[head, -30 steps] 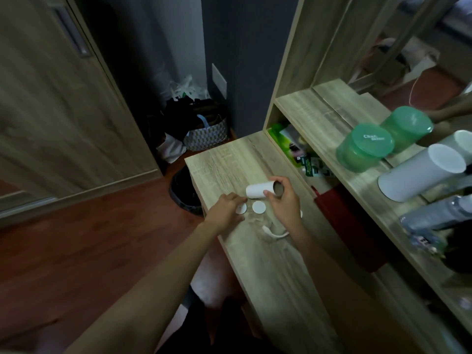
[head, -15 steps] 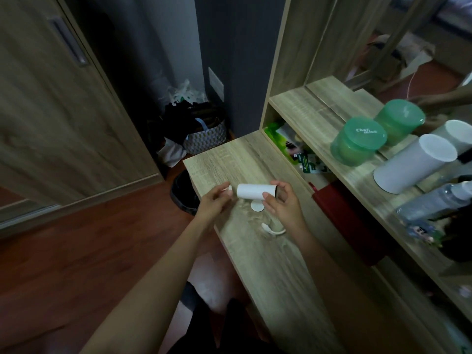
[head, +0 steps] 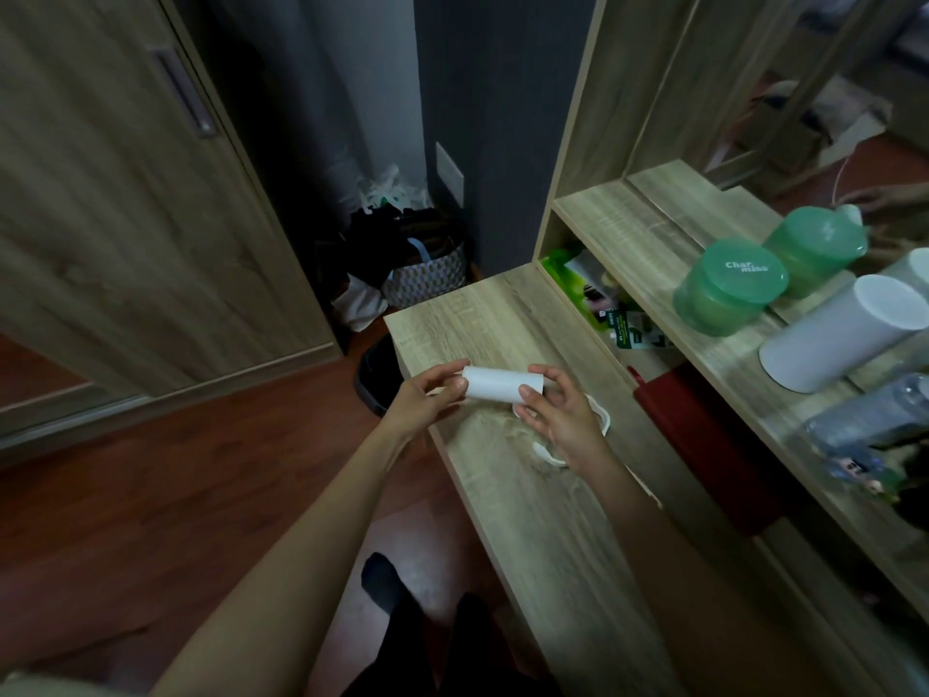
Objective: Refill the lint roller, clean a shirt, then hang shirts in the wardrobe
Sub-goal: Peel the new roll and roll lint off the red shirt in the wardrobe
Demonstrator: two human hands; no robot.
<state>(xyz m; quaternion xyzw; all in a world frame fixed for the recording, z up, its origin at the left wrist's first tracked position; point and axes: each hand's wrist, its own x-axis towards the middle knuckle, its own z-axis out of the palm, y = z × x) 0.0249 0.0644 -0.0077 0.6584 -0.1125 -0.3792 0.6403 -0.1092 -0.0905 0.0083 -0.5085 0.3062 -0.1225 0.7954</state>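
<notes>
— Left grip: what has it got?
— It pinches the left end of the white lint roller refill between thumb and fingertips.
— And the right grip?
— It is curled round the refill's right end, thumb on the near side.
— Where is the refill?
— Held sideways, lifted off the surface, above the left edge of the wooden bench.
— Anything beneath?
— A white plastic piece lies on the bench, partly hidden under the right grip; I cannot tell what it is.
— Around it?
— A green lidded jar and a white cylinder stand on the shelf to the right. A dark bin sits on the floor beside the bench.
</notes>
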